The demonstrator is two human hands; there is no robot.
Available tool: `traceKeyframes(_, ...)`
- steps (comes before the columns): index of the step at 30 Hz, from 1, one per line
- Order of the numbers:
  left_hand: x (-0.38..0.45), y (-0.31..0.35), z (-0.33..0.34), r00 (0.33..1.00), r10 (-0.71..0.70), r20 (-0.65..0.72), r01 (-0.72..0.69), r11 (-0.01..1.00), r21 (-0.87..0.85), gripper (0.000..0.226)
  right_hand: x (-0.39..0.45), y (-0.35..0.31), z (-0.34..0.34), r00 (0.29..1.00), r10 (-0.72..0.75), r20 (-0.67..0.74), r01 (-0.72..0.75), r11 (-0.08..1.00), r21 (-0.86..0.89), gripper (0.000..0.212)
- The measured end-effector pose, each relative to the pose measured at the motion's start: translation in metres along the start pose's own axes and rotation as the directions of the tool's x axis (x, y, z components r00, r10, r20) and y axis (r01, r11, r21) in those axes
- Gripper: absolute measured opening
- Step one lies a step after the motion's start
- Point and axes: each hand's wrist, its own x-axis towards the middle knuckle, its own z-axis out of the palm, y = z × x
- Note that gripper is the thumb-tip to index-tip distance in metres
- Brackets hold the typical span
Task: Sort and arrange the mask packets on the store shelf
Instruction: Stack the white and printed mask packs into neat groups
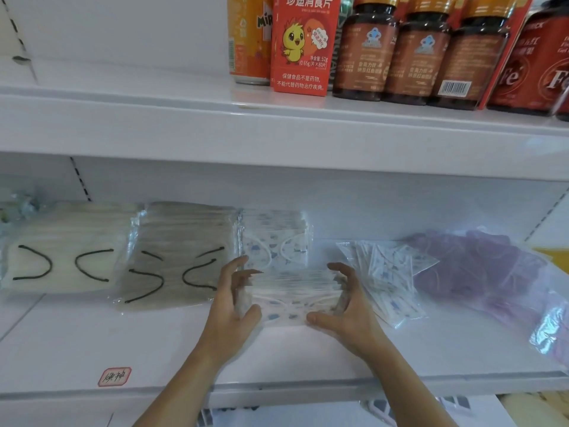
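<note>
- Head view, lower shelf (pixel 92 343): a smooth white shelf board carries the mask packets in a row; a small red-bordered label (pixel 114 376) with handwriting is stuck near its front edge.
- Both hands hold a stack of printed mask packets (pixel 292 298) at the middle of the shelf, near the front. The packets are thin, clear, crinkly plastic sleeves over white masks with a small blue pattern and white ear loops.
- The left hand (pixel 235 306) grips the stack's left end, fingers curled over the top edge and thumb pressed on the front.
- The right hand (pixel 345 306) grips the right end the same way, fingers arched and slightly spread, thumb flat along the front lower corner.
- Just behind the held stack stands a second pile of the same printed packets (pixel 277 238), squared and touching the grey pile.
- To the left lie a grey pile (pixel 178 257) and, farther left, a cream pile (pixel 64 251), each in glossy film with black ear loops showing as curved lines.
- To the right, a loose fan of printed packets (pixel 388 278) lies askew, beside a soft, wrinkled clear bag of purple masks (pixel 480 272).
- Upper shelf (pixel 123 115): an orange can (pixel 249 41), a red carton with a yellow chick (pixel 303 44), three brown gold-capped bottles (pixel 418 53) in a red tray, and dark red jars (pixel 535 63).
</note>
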Motion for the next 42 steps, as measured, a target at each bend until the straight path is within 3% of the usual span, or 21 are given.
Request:
traceKeyframes(4, 0.003, 0.0, 0.001, 0.998, -0.01, 0.061, 0.009, 1.0, 0.014, 0.071, -0.001, -0.007, 0.004, 0.995, -0.025, 0.097, 0.021, 0.999, 0.048, 0.088)
traceKeyframes(9, 0.003, 0.003, -0.002, 0.996, -0.085, 0.036, 0.085, 0.996, -0.012, 0.068, 0.0, -0.003, 0.005, 0.999, 0.032, 0.03, -0.036, 0.988, 0.15, 0.081)
traceKeyframes(17, 0.001, 0.01, 0.006, 0.994, -0.062, 0.092, 0.055, 0.996, 0.074, 0.062, -0.001, 0.002, 0.014, 0.999, 0.053, 0.001, -0.053, 0.998, -0.038, 0.068)
traceKeyframes(23, 0.0, 0.003, 0.011, 0.996, -0.004, -0.094, 0.014, 0.995, 0.098, 0.066, 0.009, 0.008, 0.009, 0.997, 0.071, 0.018, -0.07, 0.995, -0.078, 0.051)
traceKeyframes(27, 0.001, -0.003, 0.013, 0.947, -0.001, -0.323, 0.04, 0.993, 0.112, 0.028, 0.035, 0.021, 0.007, 0.993, 0.095, -0.077, -0.099, 0.994, -0.049, 0.038)
traceKeyframes(29, 0.001, -0.005, 0.012, 0.924, 0.0, -0.381, 0.073, 0.982, 0.176, 0.023, 0.051, 0.025, 0.012, 0.989, 0.113, -0.095, -0.11, 0.993, 0.04, 0.04)
traceKeyframes(32, 0.001, -0.012, 0.012, 0.925, -0.046, -0.377, 0.168, 0.939, 0.299, 0.027, 0.073, 0.022, 0.023, 0.983, 0.155, -0.093, -0.153, 0.988, 0.035, 0.064)
traceKeyframes(34, 0.002, -0.015, 0.014, 0.935, -0.013, -0.356, 0.19, 0.862, 0.47, 0.02, 0.081, 0.021, 0.03, 0.977, 0.181, -0.115, -0.187, 0.981, -0.043, 0.071)
traceKeyframes(36, 0.002, -0.019, 0.016, 0.942, 0.029, -0.333, 0.199, 0.751, 0.629, 0.015, 0.086, 0.017, 0.037, 0.978, 0.143, -0.149, -0.16, 0.981, -0.108, 0.07)
traceKeyframes(39, 0.003, -0.021, 0.017, 0.94, 0.026, -0.341, 0.239, 0.665, 0.708, 0.015, 0.09, 0.015, 0.044, 0.975, 0.114, -0.193, -0.15, 0.971, -0.186, 0.063)
traceKeyframes(42, 0.005, -0.024, 0.021, 0.973, 0.069, -0.22, 0.134, 0.61, 0.781, 0.018, 0.091, 0.009, 0.046, 0.974, 0.124, -0.192, -0.168, 0.959, -0.231, 0.062)
